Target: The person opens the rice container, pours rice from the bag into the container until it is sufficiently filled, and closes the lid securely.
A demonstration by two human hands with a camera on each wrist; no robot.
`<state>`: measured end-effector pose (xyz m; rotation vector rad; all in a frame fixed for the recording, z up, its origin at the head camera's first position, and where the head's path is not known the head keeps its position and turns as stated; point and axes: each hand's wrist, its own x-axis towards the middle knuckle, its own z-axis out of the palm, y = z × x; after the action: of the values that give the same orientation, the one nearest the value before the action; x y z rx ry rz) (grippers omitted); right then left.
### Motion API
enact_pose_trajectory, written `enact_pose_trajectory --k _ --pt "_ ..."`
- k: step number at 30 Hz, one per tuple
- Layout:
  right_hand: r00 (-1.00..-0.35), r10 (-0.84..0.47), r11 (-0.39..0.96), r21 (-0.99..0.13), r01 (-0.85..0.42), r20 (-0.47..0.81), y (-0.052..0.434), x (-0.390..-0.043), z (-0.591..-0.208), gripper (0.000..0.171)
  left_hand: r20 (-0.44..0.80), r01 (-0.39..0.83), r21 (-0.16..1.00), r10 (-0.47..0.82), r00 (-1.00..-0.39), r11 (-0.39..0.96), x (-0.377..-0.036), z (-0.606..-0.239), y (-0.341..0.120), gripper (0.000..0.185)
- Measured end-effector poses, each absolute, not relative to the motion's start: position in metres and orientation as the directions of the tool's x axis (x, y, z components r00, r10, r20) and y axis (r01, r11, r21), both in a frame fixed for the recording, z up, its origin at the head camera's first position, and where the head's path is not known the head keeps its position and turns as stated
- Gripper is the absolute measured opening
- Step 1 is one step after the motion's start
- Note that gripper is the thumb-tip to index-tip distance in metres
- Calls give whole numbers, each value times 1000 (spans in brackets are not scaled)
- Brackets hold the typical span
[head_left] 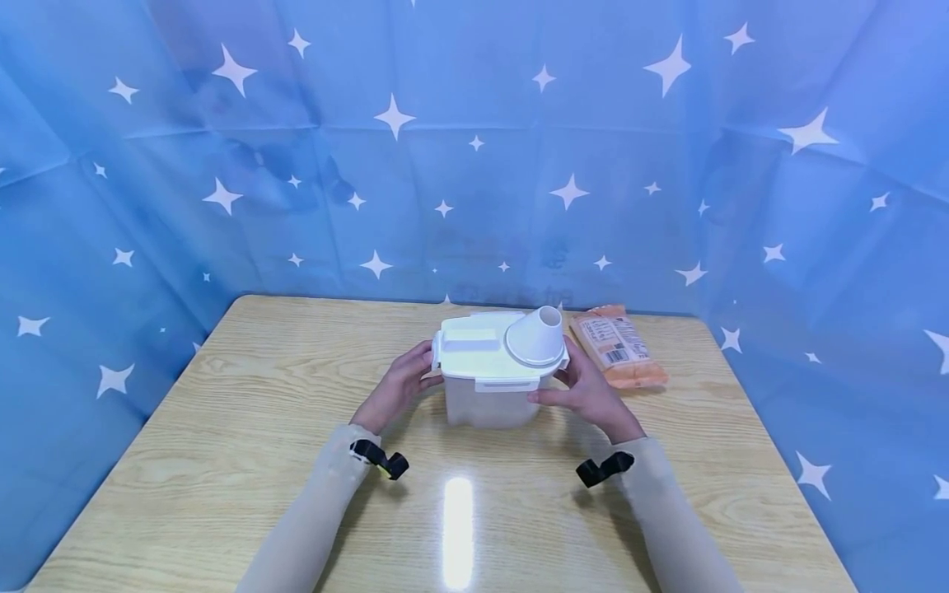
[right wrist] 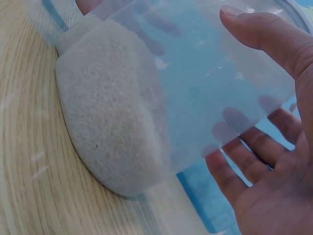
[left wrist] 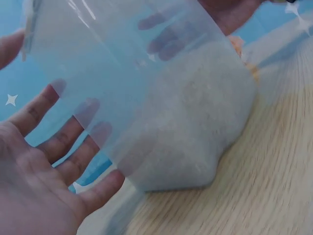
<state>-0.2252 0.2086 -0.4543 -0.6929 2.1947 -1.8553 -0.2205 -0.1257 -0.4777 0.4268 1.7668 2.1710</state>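
The clear container [head_left: 493, 366] (white grains fill its bottom) stands mid-desk [head_left: 222, 461]. The left hand [head_left: 396, 387] and right hand [head_left: 589, 394] flank it, fingers straight against its walls. An orange packet [head_left: 619, 346] lies just right of it.

Walls: blue cloth [head_left: 474, 165] with white stars, creased.
Table [head_left: 222, 428]: pale wood grain.
Light: glare spot on tabletop.

this looks like a staged recording booth, not a lived-in room: a creased blue fabric backdrop printed with white stars [head_left: 474, 148] hangs around three sides of a pale wood-grain laminate table [head_left: 222, 461], whose glossy top reflects an overhead light.
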Motion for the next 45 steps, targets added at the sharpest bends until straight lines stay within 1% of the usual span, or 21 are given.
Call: enact_pose_trajectory --k 7,13,21,25,30,34,36,37,40,42,45 --pt "-873 -462 121 -965 -234 154 208 -226 -455 87 18 -75 972 387 -922 -224 -221 -477 -123 46" --pt "-876 -461 130 -965 -226 143 209 -226 -453 88 -21 -97 976 357 -934 -195 -221 -475 -120 44" --pt "-873 -468 134 -966 -223 137 209 -226 -455 88 -20 -95 978 367 -930 -188 -218 -473 -121 48" --pt "-862 -485 147 -959 -243 144 210 -226 -454 87 -18 -98 977 389 -921 -187 -219 -475 -124 50" --pt "-861 -494 223 -940 -259 120 214 -224 -444 90 10 -80 977 418 -908 -199 -220 -477 -128 51" --pt "-880 -469 319 -916 -244 71 221 -218 -428 101 59 -32 981 447 -893 -193 -217 -476 -131 53" --pt "-888 -454 342 -905 -251 75 225 -214 -418 103 68 -7 987 450 -891 -163 -215 -475 -133 56" --pt "-893 -443 354 -899 -257 81 227 -211 -414 102 71 6 989 449 -891 -145 -213 -474 -133 60" --pt "-894 -423 338 -889 -309 150 230 -207 -401 92 71 32 995 426 -902 -96 -209 -471 -132 71" --pt "-898 -394 326 -884 -336 196 229 -205 -393 85 77 55 996 402 -913 -67 -206 -468 -129 80" --pt "-898 -360 309 -876 -371 253 222 -205 -384 74 77 77 997 344 -936 -13 -200 -466 -123 88"
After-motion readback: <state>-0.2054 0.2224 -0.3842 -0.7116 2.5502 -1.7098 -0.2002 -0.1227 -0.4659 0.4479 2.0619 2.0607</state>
